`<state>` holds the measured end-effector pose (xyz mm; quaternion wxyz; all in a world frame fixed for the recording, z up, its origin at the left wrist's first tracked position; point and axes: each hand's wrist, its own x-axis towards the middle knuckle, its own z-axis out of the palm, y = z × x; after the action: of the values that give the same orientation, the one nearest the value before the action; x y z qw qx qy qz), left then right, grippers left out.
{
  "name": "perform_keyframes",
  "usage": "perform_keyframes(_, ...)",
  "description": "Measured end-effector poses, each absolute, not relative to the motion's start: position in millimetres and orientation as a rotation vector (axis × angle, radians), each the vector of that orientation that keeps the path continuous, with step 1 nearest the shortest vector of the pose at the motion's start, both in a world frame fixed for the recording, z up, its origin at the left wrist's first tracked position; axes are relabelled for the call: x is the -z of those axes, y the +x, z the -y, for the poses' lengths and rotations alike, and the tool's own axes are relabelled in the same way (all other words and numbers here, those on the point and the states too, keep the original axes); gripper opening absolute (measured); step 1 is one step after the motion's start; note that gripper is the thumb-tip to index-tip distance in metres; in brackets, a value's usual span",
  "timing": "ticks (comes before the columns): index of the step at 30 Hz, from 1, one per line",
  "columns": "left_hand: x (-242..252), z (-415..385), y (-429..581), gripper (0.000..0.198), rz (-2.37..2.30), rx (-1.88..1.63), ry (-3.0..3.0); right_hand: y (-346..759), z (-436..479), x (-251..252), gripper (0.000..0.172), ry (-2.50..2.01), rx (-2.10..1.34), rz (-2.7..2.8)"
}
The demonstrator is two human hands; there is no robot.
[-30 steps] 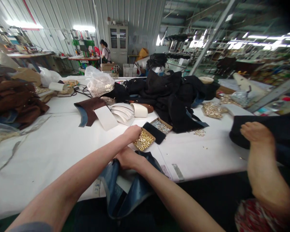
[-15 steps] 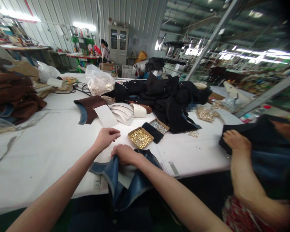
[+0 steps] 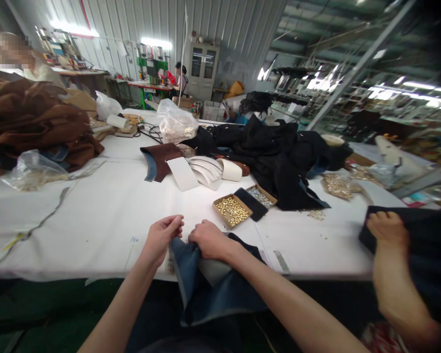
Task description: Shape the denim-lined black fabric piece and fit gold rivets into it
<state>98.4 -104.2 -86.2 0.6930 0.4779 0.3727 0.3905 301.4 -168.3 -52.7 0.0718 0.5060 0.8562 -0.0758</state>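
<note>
At the front edge of the white-covered table (image 3: 132,245), my right hand (image 3: 211,240) is closed on a fold of a dark blue fabric piece (image 3: 224,299), which hangs over the edge. A stiff greyish patch shows inside its fold. My left hand (image 3: 165,233) is just left of it, thumb and fingertips pressed together beside the fabric's upper left corner; what they pinch, if anything, is too small to make out. Beyond my right hand sits a small box of gold studs (image 3: 232,211), next to a black pad (image 3: 250,203) and a box of silver studs (image 3: 260,196).
Black fabric (image 3: 272,147) is heaped behind the boxes, beside white strips (image 3: 206,171) and a brown piece (image 3: 161,159). Brown fabric (image 3: 40,122) piles up at the left near a plastic bag (image 3: 36,169). At right, a person's hand (image 3: 387,230) holds dark fabric.
The view has swung left, so the table items appear farther right. My left hand has come down beside the fabric with its fingertips together. My right hand still grips the fold.
</note>
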Motion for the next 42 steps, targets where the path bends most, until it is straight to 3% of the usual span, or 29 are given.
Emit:
perform_keyframes(6,101,118,73,0.056,-0.826,-0.922,1.064,294,211,50,0.009,1.465,-0.047,-2.854)
perform_keyframes(12,102,129,101,0.026,-0.79,-0.841,1.442,292,228,51,0.015,1.51,-0.254,-2.895)
perform_keyframes(20,105,164,124,0.022,-0.961,-1.013,1.723,282,234,56,0.017,2.08,-0.275,-2.542)
perform_keyframes(23,97,176,123,0.024,-0.915,-1.086,1.754,280,228,53,0.026,2.173,-0.137,-2.404)
perform_keyframes(28,88,195,125,0.028,-0.892,-1.075,1.658,283,208,49,0.027,2.194,0.13,-2.19)
perform_keyframes(33,99,174,116,0.032,-0.995,-0.967,1.348,302,200,56,0.015,2.176,0.3,-2.191)
perform_keyframes(36,107,155,105,0.035,-0.995,-0.925,1.19,310,216,58,0.012,2.09,0.318,-2.501)
perform_keyframes(42,108,163,101,0.052,-0.811,-0.752,0.995,309,274,47,0.028,1.796,-0.027,-3.268)
